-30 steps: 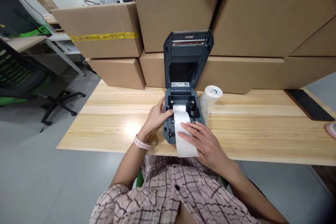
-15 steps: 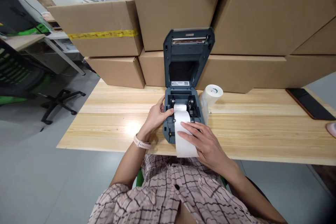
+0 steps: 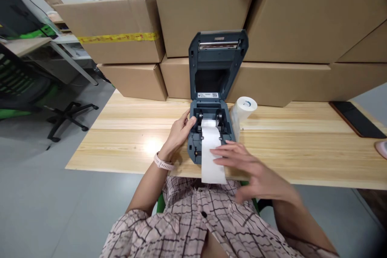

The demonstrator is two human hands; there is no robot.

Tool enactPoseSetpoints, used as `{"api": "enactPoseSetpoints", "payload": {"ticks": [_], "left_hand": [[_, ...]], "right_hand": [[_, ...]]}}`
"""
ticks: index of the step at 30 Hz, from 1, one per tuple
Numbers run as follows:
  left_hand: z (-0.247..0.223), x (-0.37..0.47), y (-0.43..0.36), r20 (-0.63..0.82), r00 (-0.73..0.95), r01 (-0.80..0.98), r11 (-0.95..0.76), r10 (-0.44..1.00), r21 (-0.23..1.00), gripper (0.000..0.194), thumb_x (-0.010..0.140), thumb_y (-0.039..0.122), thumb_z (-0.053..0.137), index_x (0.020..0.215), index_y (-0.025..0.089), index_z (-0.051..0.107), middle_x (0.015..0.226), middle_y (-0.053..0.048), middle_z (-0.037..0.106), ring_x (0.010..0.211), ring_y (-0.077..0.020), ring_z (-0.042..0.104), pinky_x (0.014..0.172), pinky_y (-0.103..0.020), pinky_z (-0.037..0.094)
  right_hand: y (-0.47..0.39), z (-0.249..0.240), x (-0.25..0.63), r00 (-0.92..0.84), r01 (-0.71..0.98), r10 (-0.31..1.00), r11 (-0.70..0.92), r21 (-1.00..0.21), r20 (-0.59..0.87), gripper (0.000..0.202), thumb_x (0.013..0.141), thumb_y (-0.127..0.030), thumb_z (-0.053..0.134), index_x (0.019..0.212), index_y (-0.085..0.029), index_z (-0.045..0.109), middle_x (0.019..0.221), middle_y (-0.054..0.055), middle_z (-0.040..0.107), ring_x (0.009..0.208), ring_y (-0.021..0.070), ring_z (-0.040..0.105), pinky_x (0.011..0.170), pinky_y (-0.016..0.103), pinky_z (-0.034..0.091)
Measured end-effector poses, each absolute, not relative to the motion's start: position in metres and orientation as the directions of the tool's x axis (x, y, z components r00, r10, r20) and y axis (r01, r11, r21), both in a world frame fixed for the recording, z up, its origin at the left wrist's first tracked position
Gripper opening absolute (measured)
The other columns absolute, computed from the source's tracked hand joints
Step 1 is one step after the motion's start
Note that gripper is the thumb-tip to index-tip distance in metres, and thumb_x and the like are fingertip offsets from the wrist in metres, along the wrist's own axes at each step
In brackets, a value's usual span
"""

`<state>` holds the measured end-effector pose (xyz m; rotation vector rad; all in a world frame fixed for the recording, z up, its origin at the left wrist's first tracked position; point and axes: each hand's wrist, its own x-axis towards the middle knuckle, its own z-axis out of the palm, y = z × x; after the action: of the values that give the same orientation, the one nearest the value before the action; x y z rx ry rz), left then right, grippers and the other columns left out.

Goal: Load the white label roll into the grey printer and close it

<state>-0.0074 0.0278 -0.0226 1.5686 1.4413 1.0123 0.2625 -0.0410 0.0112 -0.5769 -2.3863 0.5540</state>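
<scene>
White paper strip (image 3: 212, 165), probably light, creasable: pinch six-o'clock end; right hand (image 3: 253, 170) spread, empty; left hand (image 3: 179, 132) clasps boxy grey plastic printer (image 3: 208, 105) at nine o'clock

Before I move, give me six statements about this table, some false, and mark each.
1. The printer is open. True.
2. The left hand touches the printer. True.
3. The right hand is a fist. False: the right hand is open, its fingers over the paper.
4. The roll stands left of the printer. False: the roll stands to its right.
5. The paper reaches past the edge of the table. True.
6. The phone stands upright. False: the phone lies flat.
</scene>
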Motion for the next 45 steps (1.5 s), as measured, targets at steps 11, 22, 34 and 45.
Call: {"api": "enactPoseSetpoints", "payload": {"ticks": [11, 22, 34, 45], "left_hand": [[-0.025, -0.008, 0.031, 0.102, 0.027, 0.31, -0.106, 0.994, 0.945, 0.072, 0.101, 0.072, 0.036, 0.142, 0.019, 0.065, 0.085, -0.006, 0.072, 0.076, -0.0208, 0.065, 0.073, -0.033, 0.053], [-0.007, 0.003, -0.023, 0.508, -0.326, 0.262, -0.44, 0.797, 0.859, 0.048, 0.098, 0.052, 0.061, 0.14, 0.03, 0.062, 0.149, -0.008, 0.059, 0.143, -0.0265, 0.051, 0.116, -0.043, 0.044], [-0.044, 0.033, -0.047, 0.094, -0.154, -0.083, -0.107, 0.984, 0.991, 0.088, 0.092, 0.056, 0.069, 0.164, 0.029, 0.028, 0.17, -0.013, 0.037, 0.155, -0.0324, 0.04, 0.123, -0.045, 0.042], [-0.063, 0.013, -0.083, 0.635, -0.141, 0.408, -0.54, 0.759, 0.736, 0.056, 0.103, 0.043, 0.051, 0.157, 0.03, 0.042, 0.156, -0.01, 0.052, 0.144, -0.0279, 0.051, 0.118, -0.048, 0.045]], "right_hand": [[0.182, 0.12, 0.232, -0.165, 0.251, 0.87, 0.493, -0.833, 0.465, 0.07, 0.108, -0.066, 0.01, 0.154, -0.025, 0.045, 0.15, 0.003, 0.063, 0.138, 0.019, 0.06, 0.115, 0.04, 0.051], [-0.013, 0.031, 0.241, -0.319, 0.333, 0.624, 0.779, -0.532, 0.714, 0.036, 0.111, -0.042, 0.041, 0.127, -0.025, 0.068, 0.127, 0.007, 0.075, 0.129, 0.0232, 0.066, 0.113, 0.05, 0.052], [-0.036, -0.025, 0.221, -0.209, 0.487, 0.649, 0.718, -0.498, 0.731, 0.034, 0.103, -0.019, 0.043, 0.124, -0.026, 0.069, 0.129, 0.006, 0.075, 0.131, 0.0253, 0.064, 0.118, 0.054, 0.044], [-0.035, -0.028, 0.218, -0.173, 0.498, 0.675, 0.688, -0.527, 0.717, 0.035, 0.104, -0.022, 0.039, 0.115, -0.028, 0.072, 0.124, 0.004, 0.077, 0.127, 0.0243, 0.066, 0.119, 0.056, 0.042]]}}
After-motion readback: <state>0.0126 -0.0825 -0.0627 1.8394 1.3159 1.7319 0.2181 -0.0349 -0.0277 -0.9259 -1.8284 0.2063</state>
